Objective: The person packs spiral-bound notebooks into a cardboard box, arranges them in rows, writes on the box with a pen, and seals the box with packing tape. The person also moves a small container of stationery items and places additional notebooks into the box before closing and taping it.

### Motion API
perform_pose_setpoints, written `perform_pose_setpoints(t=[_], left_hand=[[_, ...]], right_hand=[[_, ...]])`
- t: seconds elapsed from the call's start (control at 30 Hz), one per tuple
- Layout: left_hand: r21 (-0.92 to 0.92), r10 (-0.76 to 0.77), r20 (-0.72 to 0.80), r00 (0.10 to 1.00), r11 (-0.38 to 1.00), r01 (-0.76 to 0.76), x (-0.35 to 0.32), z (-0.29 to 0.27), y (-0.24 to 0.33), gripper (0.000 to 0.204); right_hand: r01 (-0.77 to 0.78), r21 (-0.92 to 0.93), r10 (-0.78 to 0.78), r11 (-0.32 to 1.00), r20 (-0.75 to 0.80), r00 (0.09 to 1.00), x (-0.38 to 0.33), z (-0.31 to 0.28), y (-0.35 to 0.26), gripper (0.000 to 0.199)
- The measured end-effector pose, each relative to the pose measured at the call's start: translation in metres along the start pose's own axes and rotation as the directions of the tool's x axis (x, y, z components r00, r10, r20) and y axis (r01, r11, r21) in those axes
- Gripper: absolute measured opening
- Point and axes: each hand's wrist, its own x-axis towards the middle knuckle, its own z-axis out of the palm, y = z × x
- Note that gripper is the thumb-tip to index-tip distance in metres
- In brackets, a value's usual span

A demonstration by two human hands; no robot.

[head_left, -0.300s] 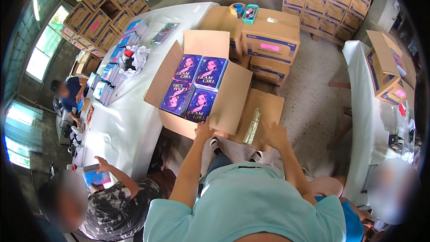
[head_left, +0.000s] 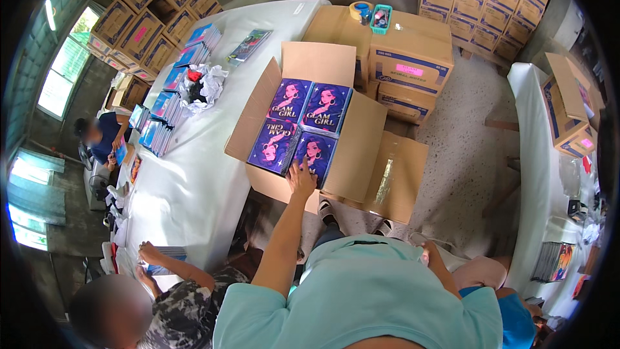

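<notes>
An open cardboard box (head_left: 371, 148) stands in front of me with its flaps folded out. Inside are stacks of purple notebooks (head_left: 284, 100) with a pink illustrated figure on the covers, arranged two by two. My left hand (head_left: 301, 179) reaches over the near wall of the box, its fingers extended on the nearest right-hand stack (head_left: 316, 148). Down at my right side, by the hem of my light green shirt, is my right hand (head_left: 427, 253); its fingers are mostly hidden.
A brown carton with shiny tape (head_left: 400, 174) lies right of the box. Stacked closed cartons (head_left: 413, 58) stand behind, with a teal basket (head_left: 381, 18) and tape rolls on top. Left is a white-covered table (head_left: 213, 155) with notebook piles; two co-workers sit along it. Another table stands right.
My left hand has moved from the box's near edge onto the nearest right-hand notebook stack. My right hand has drawn back from the taped carton to my side.
</notes>
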Motion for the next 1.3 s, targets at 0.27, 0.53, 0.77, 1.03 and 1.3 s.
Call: perform_pose_setpoints(t=[0.27, 0.53, 0.77, 1.03, 1.3], left_hand=[[0.191, -0.109, -0.016, 0.994, 0.975, 0.110, 0.079, -0.052, -0.076, 0.108], [0.147, -0.012, 0.090, 0.996, 0.989, -0.001, 0.164, -0.052, -0.091, 0.124], [0.103, 0.065, 0.203, 0.977, 0.991, -0.088, 0.183, -0.028, -0.108, 0.122], [0.142, 0.009, 0.237, 0.972, 0.989, -0.043, 0.189, -0.024, -0.099, 0.122], [0.214, 0.162, 0.082, 0.983, 0.961, -0.176, 0.125, 0.005, -0.078, 0.103]], right_hand=[[-0.111, 0.228, 0.126, 0.967, -0.052, 0.991, -0.111, 0.011, -0.139, 0.044], [0.252, 0.165, -0.214, 0.953, -0.219, 0.952, -0.125, 0.039, -0.277, 0.054], [0.089, 0.011, -0.087, 0.996, -0.110, 0.990, -0.113, 0.064, -0.306, 0.054], [0.081, 0.054, -0.062, 0.995, -0.292, 0.955, -0.117, 0.058, -0.293, 0.059], [0.309, -0.224, -0.377, 0.924, -0.402, 0.835, -0.079, 0.067, -0.223, 0.059]])
